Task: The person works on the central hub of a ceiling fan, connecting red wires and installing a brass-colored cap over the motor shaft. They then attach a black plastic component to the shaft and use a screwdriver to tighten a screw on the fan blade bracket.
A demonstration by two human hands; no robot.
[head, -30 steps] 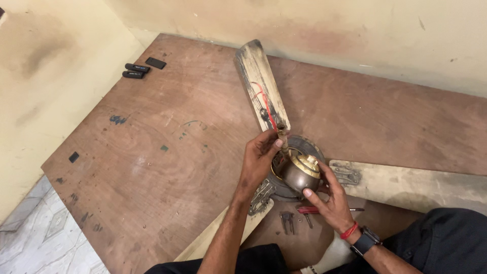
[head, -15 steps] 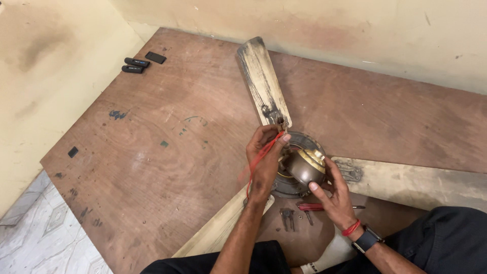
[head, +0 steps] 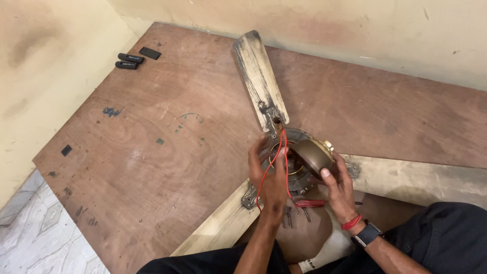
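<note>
brass-brown motor cover point(head: 310, 155) tilts on its side, cupped by my right hand point(head: 339, 189). left hand point(head: 271, 177) fingers pinch red wires point(head: 268, 170) running toward me.

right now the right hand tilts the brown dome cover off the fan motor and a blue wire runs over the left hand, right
Not quite: the wire is red, not blue, as the head view shows. The rest holds: the right hand tilts the brown dome cover off the fan motor, and the wire runs over the left hand.
</note>
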